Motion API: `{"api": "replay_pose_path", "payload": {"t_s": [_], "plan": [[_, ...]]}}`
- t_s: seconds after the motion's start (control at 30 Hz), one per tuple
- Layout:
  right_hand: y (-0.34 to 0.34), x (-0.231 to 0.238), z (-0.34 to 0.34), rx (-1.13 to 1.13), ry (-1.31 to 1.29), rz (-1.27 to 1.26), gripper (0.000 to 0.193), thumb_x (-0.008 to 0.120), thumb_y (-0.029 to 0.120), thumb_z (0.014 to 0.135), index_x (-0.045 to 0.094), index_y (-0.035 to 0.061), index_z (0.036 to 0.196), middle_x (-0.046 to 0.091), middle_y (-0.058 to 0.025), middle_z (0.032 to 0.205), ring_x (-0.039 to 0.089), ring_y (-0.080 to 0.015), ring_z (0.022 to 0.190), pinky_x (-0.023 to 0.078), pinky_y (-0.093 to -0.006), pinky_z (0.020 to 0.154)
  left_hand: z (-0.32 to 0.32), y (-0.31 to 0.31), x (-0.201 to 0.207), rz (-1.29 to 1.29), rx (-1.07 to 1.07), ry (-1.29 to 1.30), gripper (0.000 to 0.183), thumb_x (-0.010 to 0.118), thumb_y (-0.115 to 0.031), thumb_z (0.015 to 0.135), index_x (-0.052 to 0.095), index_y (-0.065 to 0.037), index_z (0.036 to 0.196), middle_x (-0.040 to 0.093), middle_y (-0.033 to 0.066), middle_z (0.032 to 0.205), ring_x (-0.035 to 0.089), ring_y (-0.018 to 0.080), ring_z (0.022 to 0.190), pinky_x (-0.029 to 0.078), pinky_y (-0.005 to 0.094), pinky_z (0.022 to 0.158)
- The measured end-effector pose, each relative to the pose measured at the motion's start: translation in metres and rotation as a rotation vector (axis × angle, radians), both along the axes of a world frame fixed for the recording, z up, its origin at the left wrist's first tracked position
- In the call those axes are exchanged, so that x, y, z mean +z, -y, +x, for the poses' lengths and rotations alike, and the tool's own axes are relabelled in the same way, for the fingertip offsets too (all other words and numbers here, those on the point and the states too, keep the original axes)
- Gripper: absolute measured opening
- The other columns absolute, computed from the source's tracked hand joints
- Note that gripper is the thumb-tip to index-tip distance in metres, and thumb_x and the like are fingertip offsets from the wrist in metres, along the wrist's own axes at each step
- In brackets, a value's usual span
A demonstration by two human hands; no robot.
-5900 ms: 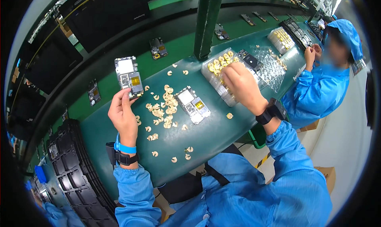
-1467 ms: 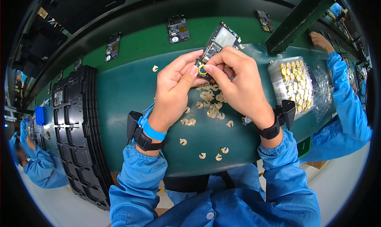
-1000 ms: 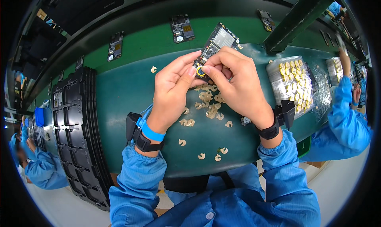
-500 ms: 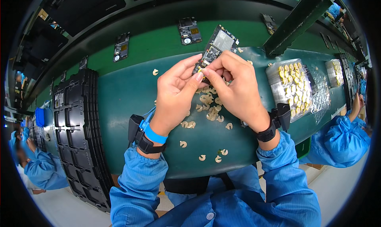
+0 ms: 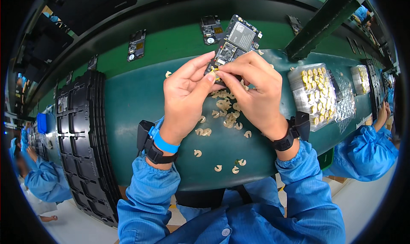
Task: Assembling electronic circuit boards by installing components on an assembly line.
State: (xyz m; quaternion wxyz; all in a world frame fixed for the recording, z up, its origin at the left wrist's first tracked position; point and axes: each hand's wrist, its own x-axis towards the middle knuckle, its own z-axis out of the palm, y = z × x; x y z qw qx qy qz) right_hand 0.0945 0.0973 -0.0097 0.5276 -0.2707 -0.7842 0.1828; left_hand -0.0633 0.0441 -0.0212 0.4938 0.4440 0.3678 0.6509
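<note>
A black circuit board (image 5: pixel 239 36) with a silver shield plate is held tilted in front of me. My left hand (image 5: pixel 185 90) grips its lower end, the thumb lying on the board's face. Against that thumb tip is a small yellow round piece (image 5: pixel 216 72), partly hidden by fingers. My right hand (image 5: pixel 258 88) pinches at this piece with thumb and forefinger, its other fingers curled beside the board. Below the hands, several pale round notched pieces (image 5: pixel 224 104) lie in a loose heap on the green mat (image 5: pixel 141 116), with others scattered nearer me.
Stacked black trays (image 5: pixel 81 137) stand at the left. At right sits a stack of clear trays (image 5: pixel 316 97) holding yellow round pieces. Circuit boards (image 5: pixel 136 45) lie along the green belt (image 5: pixel 171 41) at the back, and a dark post (image 5: pixel 322 26) rises there. Co-workers' blue sleeves (image 5: pixel 363 150) show at both sides.
The held board has risen slightly, showing more of its face. My fingers have shifted a little on the yellow piece. The boards on the back belt have moved right.
</note>
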Motion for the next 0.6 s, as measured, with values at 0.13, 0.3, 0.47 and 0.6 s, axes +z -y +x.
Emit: {"api": "replay_pose_path", "payload": {"t_s": [0.13, 0.3, 0.47, 0.6], "plan": [[-0.0017, -0.003, -0.0011, 0.031, 0.039, 0.065, 0.02, 0.08, -0.007, 0.078, 0.077, 0.0013, 0.096, 0.066, -0.0082, 0.087, 0.065, -0.0194, 0.073, 0.05, -0.0297, 0.06, -0.0021, 0.0007, -0.0003, 0.004, 0.02, -0.012, 0.041, 0.057, 0.002, 0.103, 0.052, 0.01, 0.142, 0.068, 0.02, 0.13, 0.07, 0.0215, 0.115, 0.063, 0.0316, 0.092], [-0.0028, 0.0004, -0.0007, 0.074, 0.07, 0.096, 0.021, 0.078, -0.008, 0.079, 0.076, 0.0004, 0.098, 0.064, -0.009, 0.088, 0.065, -0.0224, 0.075, 0.051, -0.0311, 0.062, -0.0033, -0.0007, 0.0002, 0.018, 0.022, 0.007, 0.038, 0.056, 0.003, 0.102, 0.052, 0.01, 0.139, 0.068, 0.0209, 0.13, 0.07, 0.0224, 0.115, 0.063, 0.0319, 0.091], [-0.0052, -0.0016, 0.0, 0.084, 0.082, 0.11, 0.022, 0.078, -0.008, 0.08, 0.076, 0.0003, 0.099, 0.064, -0.0094, 0.088, 0.064, -0.0225, 0.075, 0.052, -0.0313, 0.062, -0.0035, -0.0016, -0.0003, 0.02, 0.006, 0.03, 0.035, 0.055, 0.003, 0.103, 0.053, 0.01, 0.137, 0.068, 0.0217, 0.128, 0.071, 0.0224, 0.112, 0.063, 0.0314, 0.09], [-0.0041, -0.0013, 0.0008, 0.093, 0.063, 0.045, 0.019, 0.077, -0.008, 0.081, 0.075, -0.0001, 0.099, 0.064, -0.0089, 0.089, 0.064, -0.0211, 0.076, 0.051, -0.0298, 0.065, -0.0038, -0.0033, -0.002, 0.001, 0.036, 0.005, 0.034, 0.055, 0.004, 0.103, 0.053, 0.01, 0.136, 0.069, 0.0225, 0.126, 0.072, 0.0221, 0.109, 0.064, 0.0312, 0.088]]}}
